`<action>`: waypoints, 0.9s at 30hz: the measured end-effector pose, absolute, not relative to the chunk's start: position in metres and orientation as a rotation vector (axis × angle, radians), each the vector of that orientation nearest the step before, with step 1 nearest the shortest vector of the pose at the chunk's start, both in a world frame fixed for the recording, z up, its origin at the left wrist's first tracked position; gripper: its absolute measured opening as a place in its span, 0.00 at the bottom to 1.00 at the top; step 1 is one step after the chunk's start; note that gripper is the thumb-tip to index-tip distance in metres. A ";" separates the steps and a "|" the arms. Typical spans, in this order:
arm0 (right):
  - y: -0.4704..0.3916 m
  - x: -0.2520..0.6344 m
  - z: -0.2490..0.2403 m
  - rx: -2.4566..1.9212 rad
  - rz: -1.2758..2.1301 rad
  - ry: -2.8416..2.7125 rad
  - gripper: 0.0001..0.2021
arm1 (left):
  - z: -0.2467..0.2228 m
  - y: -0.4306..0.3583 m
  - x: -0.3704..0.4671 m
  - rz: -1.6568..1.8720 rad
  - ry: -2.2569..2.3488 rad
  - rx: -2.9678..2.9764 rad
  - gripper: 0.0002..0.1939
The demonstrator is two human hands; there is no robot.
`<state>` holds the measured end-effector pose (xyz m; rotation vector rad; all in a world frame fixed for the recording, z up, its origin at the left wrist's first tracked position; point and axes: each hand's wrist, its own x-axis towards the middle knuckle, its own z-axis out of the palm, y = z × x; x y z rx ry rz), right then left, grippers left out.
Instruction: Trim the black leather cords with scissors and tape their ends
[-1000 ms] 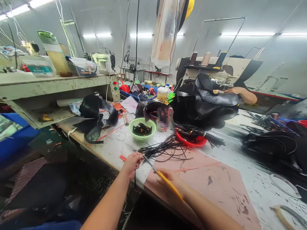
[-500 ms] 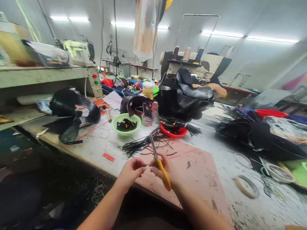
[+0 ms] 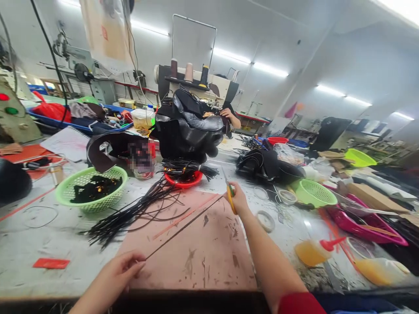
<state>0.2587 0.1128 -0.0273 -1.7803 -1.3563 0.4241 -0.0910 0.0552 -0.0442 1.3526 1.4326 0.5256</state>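
Observation:
A thin dark cord [image 3: 183, 227] runs taut and slanting over the pink sheet [image 3: 196, 248]. Its near end is pinched in my left hand [image 3: 126, 266], low at the left. The far end reaches my right hand [image 3: 238, 199], which also grips scissors with yellow handles [image 3: 231, 199], blades pointing up and away. A bundle of black cords [image 3: 131, 213] lies left of the sheet. More black cords rest on a red bowl [image 3: 186, 181] beyond it. The green basket [image 3: 113, 200] at the left holds small black pieces.
Black leather pieces [image 3: 190, 135] are piled at the back, near a co-worker's hand [image 3: 231, 117]. Rolls of tape [image 3: 265, 221], another green basket [image 3: 316, 194], a magenta tray [image 3: 369, 229] and a bottle of amber liquid [image 3: 312, 253] stand at the right.
My hands were close together and are now far apart, with the cord stretched between them. The scissors moved away with my right hand. The view has turned to the right.

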 end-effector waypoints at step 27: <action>0.160 0.280 -0.053 -2.253 0.423 -1.496 0.23 | -0.051 0.086 -0.071 0.389 1.567 1.779 0.08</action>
